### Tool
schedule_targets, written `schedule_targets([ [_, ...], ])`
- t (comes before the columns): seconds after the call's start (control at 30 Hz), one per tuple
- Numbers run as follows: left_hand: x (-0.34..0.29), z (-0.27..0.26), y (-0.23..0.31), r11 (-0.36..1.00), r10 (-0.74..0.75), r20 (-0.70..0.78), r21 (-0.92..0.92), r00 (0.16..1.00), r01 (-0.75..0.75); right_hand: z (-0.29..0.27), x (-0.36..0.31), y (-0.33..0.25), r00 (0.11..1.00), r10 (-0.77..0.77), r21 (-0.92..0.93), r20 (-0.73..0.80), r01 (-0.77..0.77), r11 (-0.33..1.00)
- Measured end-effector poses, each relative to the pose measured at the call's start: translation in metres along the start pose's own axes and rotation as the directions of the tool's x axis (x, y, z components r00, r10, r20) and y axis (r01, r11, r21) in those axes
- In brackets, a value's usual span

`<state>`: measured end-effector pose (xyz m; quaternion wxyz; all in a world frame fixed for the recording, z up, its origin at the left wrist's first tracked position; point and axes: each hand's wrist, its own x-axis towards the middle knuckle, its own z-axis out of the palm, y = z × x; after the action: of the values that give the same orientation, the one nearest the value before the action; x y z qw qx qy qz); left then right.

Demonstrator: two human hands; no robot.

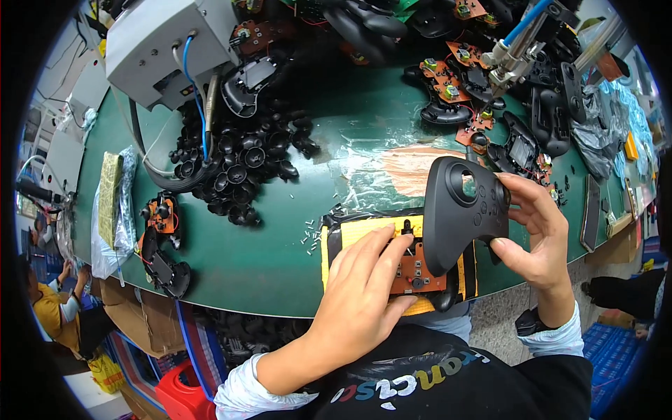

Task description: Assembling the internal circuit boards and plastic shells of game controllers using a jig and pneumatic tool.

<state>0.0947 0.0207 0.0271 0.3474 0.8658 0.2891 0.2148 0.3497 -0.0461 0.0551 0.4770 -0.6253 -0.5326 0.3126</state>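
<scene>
My right hand (535, 234) pinches tilted black shell (446, 227), visible length 12-to-6, at 1 o'clock from orange board (413, 271); left hand (358, 283), loosely spread, nearer board.

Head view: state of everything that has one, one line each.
Black controller shell: raised, tilted, above the circuit board.
Circuit board: exposed, partly covered.
Right hand: gripping the shell's edge.
Left hand: fingers extended at the board; grip unclear.
Small screws: loose, scattered.
Black cup-shaped parts: loose, heaped.
Grey machine box: cables attached; power unclear.
</scene>
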Motion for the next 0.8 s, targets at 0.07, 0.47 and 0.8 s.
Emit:
schedule_targets([
  [0.07,0.002,0.001,0.0,0.999,-0.026,0.007,-0.028,1.0,0.026,-0.003,0.0,0.002,1.0,0.001,-0.004,-0.009,-0.001,1.0],
  [0.47,-0.018,-0.03,-0.009,0.98,-0.063,-0.034,-0.193,0.997,0.055,0.007,-0.007,-0.026,0.924,-0.313,-0.392,0.22,0.378,0.838],
  [0.8,-0.021,-0.045,-0.011,0.961,-0.099,0.075,-0.251,0.992,0.114,0.047,-0.026,-0.029,0.92,-0.258,-0.497,0.295,0.378,0.781],
])
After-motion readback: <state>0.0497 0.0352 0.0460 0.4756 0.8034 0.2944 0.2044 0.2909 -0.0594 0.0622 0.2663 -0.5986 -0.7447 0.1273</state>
